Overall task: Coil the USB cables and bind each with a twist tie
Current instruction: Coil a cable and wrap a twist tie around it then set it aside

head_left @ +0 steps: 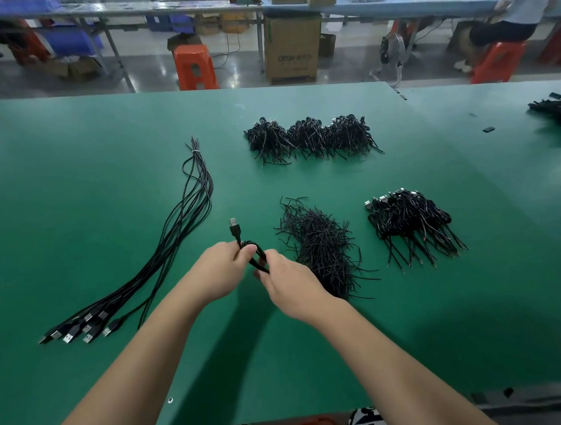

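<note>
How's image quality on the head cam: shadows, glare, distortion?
Head view: even overhead light, with soft arm shadows on the green table below both forearms; wide-angle bending curves the table's far edge; floor glare behind the red stool; the coiled cable between left hand and right hand is sharp enough.

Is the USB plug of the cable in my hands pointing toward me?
No, the plug sticks up away from the person, above the left hand, while the right hand holds the coil.

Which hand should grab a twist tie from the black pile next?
Probably the right hand: the loose twist tie pile lies just beside it, on its side. The left hand grips the coiled cable and can keep the coil together.
</note>
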Motion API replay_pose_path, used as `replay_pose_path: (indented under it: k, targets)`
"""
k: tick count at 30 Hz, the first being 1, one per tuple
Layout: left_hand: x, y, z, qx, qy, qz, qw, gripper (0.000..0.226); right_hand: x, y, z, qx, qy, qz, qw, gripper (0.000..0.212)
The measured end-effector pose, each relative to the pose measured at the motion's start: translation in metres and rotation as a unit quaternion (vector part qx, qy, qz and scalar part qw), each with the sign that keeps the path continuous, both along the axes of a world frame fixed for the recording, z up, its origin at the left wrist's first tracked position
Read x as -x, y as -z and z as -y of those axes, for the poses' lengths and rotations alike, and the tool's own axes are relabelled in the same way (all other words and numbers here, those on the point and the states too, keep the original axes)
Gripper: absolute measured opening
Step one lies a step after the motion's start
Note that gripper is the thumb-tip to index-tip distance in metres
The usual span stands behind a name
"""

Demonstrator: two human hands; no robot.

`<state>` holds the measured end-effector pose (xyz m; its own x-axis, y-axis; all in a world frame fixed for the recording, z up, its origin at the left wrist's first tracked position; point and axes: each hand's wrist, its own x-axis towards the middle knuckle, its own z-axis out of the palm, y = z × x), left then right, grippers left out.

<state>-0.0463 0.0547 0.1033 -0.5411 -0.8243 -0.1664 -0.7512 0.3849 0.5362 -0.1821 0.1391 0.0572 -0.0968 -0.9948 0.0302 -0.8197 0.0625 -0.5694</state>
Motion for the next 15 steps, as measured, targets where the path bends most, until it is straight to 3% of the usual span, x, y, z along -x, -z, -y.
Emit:
replay_pose_path:
  k: [2,7,12,15]
  targets:
    - [-0.001,0.004,0.001,-0.005,0.013,-0.008,1.000,0.030,-0.003,0.003,-0.002,-0.022,-0.011,-0.031,0.999,0.018]
    - [-0.006,0.006,0.006,-0.013,0.046,-0.088,0.995,0.016,-0.007,0.006,-0.004,-0.041,0.001,-0.005,0.999,0.031]
    - [-0.009,0.008,0.012,-0.004,0.043,-0.065,0.997,0.023,-0.013,0.006,-0.004,-0.062,-0.001,0.012,0.998,0.028]
    - [-0.008,0.008,0.011,0.031,0.042,-0.040,0.998,0.021,-0.019,0.008,-0.001,-0.092,0.001,0.092,0.992,0.027]
